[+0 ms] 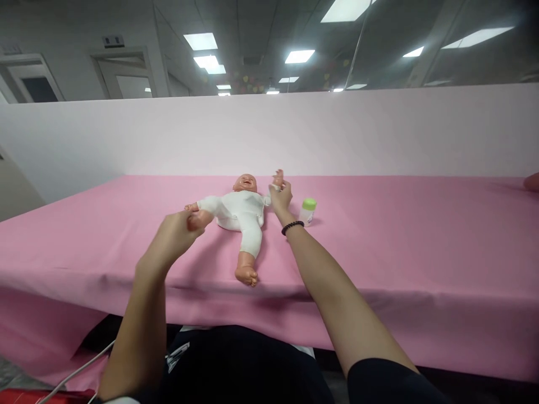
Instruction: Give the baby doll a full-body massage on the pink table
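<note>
On table, gripping doll's leg in left hand, arm in right hand; might topple bottle by swinging right wrist.

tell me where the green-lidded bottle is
In the head view, the green-lidded bottle stands on the pink cloth, just right of the right hand and the doll.

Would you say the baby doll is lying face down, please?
No, the baby doll lies on its back on the pink tablecloth, face upward.
</note>
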The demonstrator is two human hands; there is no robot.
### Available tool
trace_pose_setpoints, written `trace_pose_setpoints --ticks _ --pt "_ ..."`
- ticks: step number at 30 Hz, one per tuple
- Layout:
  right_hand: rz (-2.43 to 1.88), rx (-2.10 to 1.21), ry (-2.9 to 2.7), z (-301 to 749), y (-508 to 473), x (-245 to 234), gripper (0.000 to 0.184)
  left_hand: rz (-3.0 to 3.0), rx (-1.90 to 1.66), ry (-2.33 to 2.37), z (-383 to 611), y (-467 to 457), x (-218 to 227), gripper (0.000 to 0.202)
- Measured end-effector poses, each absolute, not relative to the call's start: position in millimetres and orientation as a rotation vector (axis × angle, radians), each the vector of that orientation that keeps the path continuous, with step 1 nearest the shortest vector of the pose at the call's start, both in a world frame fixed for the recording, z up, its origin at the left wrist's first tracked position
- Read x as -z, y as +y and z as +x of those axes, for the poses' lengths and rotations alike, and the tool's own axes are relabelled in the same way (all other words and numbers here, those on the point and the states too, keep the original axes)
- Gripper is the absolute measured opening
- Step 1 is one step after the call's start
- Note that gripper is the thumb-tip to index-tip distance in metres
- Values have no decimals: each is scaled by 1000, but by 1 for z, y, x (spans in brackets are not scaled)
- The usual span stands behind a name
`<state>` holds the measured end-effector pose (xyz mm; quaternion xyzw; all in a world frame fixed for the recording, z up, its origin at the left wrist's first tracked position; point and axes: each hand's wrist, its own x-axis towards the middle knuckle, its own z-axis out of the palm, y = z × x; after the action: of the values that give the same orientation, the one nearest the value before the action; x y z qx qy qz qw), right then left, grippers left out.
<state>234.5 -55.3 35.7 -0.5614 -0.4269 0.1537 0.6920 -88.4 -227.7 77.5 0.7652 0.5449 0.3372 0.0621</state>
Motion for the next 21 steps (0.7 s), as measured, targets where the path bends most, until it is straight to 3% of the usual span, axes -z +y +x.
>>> trace_pose_setpoints --ticks 6,9,15,21 --pt "-1256 -411 -692 236 -49 -36 46 2218 -986 1840 -111 -256 -84 21" --pt "-1071 -297 -996 219 -50 -39 44 2243 -998 1882 -73 -217 -108 19" --pt "-861 -138 -1787 200 -65 -39 46 2284 -698 1913 -7 -162 -124 8" --pt "-1017 -229 -1069 234 -42 -34 47 2199 -825 1882 -64 -234 -109 17"
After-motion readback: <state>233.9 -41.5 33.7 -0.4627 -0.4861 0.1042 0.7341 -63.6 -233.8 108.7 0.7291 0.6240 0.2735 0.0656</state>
